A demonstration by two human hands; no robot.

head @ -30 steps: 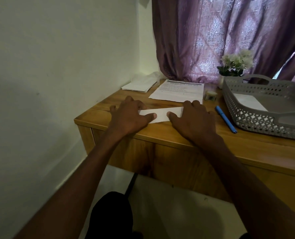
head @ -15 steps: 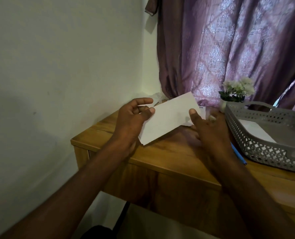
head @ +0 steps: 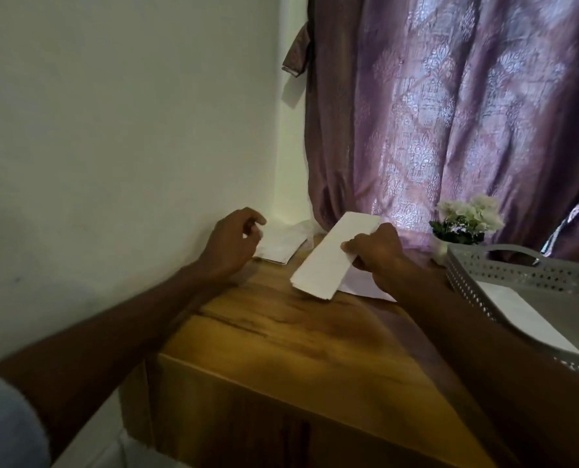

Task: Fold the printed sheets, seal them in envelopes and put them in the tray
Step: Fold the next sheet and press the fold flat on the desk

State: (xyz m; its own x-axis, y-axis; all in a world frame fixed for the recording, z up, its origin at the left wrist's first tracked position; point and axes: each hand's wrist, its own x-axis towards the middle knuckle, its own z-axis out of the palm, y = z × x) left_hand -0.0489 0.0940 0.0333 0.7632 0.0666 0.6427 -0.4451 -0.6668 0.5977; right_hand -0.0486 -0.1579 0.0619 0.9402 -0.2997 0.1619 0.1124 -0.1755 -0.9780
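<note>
While your right hand (head: 377, 255) pinches the folded sheet (head: 332, 256) between thumb and fingers near its middle, you hold it clear of the wooden desk (head: 281, 336), its long axis running diagonally from the near-left corner up toward the curtain (head: 450, 113). The lower end hangs just above the desk; the upper end points away from you. Your left hand (head: 232, 243) grips nothing: its fingers are loosely curled and parted, hovering over the stack of envelopes (head: 278, 246) that lies in the corner by the wall. I cannot tell whether the fingertips already touch the top envelope.

Everything turns on this: the envelopes lie to the left of the sheet, directly under your free hand, so the left is the nearer one to pick an envelope, and the sheet only has to travel a short way leftward to meet it. My guess is you are at the step of fetching an envelope, with the folding of this sheet done.

Beneath your right hand another printed sheet (head: 362, 285) lies flat on the desk, waiting to be folded. Further right, the grey perforated tray (head: 518, 275) already holds a white envelope (head: 524, 315), with a small pot of white flowers (head: 467, 221) just behind its near-left corner.
</note>
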